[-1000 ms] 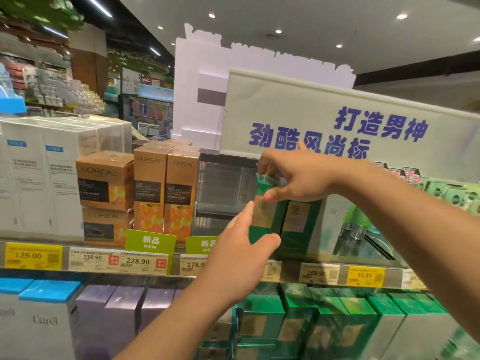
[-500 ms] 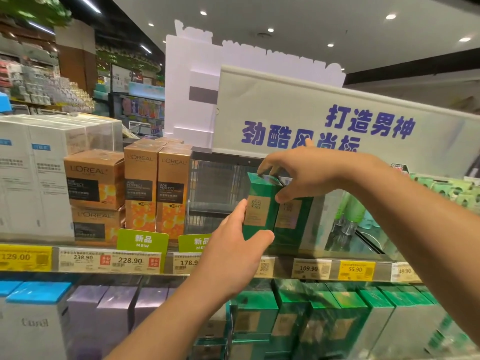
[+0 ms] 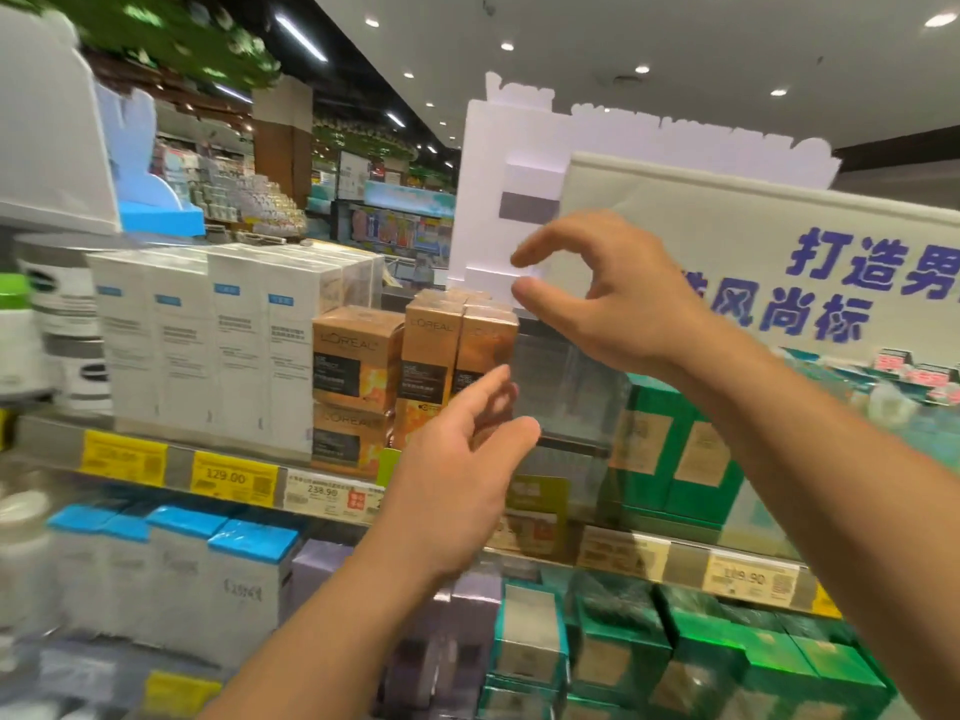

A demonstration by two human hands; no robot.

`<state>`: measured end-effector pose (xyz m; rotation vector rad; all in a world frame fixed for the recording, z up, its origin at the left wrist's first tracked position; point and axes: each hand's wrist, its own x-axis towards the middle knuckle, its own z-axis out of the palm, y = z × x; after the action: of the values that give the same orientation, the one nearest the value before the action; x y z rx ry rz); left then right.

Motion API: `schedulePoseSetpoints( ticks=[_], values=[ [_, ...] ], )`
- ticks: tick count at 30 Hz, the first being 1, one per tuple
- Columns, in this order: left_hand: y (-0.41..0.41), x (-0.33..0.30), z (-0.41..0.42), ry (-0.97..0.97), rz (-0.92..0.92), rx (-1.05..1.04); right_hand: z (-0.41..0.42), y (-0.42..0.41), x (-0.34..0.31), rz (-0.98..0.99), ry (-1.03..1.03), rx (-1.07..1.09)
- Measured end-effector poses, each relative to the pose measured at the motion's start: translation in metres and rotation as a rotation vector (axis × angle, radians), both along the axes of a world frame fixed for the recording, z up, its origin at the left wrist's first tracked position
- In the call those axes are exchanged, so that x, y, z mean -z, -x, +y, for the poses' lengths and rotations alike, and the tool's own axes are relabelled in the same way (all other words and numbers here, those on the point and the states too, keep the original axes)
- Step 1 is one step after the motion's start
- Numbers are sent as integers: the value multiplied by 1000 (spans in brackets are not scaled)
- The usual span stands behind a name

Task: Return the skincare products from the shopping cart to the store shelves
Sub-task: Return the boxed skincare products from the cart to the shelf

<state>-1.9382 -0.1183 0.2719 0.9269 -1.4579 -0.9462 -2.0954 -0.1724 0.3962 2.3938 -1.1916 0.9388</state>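
Observation:
Two green skincare boxes (image 3: 670, 449) with tan labels stand upright side by side on the upper shelf (image 3: 685, 556), behind its price strip. My right hand (image 3: 613, 298) hovers up and to the left of them, empty, with thumb and forefinger loosely curved and apart. My left hand (image 3: 462, 470) is lower, in front of the gold L'Oreal boxes (image 3: 415, 376), its fingers relaxed and holding nothing. Neither hand touches a box. The picture is blurred by motion.
White boxes with blue tags (image 3: 208, 345) fill the shelf's left part. A clear divider (image 3: 566, 402) stands between the gold and green boxes. Below are blue-topped white boxes (image 3: 208, 569), purple boxes (image 3: 457, 631) and more green boxes (image 3: 701, 662). A white sign with blue characters (image 3: 779, 262) rises behind.
Both hands let go of the green box and pulled back from it to the left. The box now stands on the shelf beside its twin. The view swung left.

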Motion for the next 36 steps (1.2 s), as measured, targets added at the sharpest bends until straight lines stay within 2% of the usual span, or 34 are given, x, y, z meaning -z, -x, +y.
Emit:
schedulePoseSetpoints(
  ticks=[5, 7, 9, 11, 15, 18, 26, 29, 36],
  values=[
    [-36, 17, 1, 34, 219, -193, -16, -53, 7, 90, -5, -54],
    [-45, 24, 2, 48, 251, -285, -22, -70, 9, 172, -25, -26],
    [-52, 30, 3, 55, 181, -396, -25, -83, 11, 280, -34, 37],
    [-58, 35, 3, 28, 29, -454, -26, -91, 14, 359, -29, 87],
    [-60, 44, -2, 16, -280, -425, -28, -102, 20, 437, -50, 160],
    [-59, 52, -9, 55, -387, -407, -30, -105, 25, 410, -64, 160],
    [-59, 61, -19, 71, -467, -393, -25, -109, 27, 412, -73, 172],
    [-60, 60, -16, 76, -436, -364, -19, -109, 30, 378, -73, 164],
    [-72, 60, 7, 172, -183, -306, 6, -96, 60, 59, 38, 27]
  ],
)
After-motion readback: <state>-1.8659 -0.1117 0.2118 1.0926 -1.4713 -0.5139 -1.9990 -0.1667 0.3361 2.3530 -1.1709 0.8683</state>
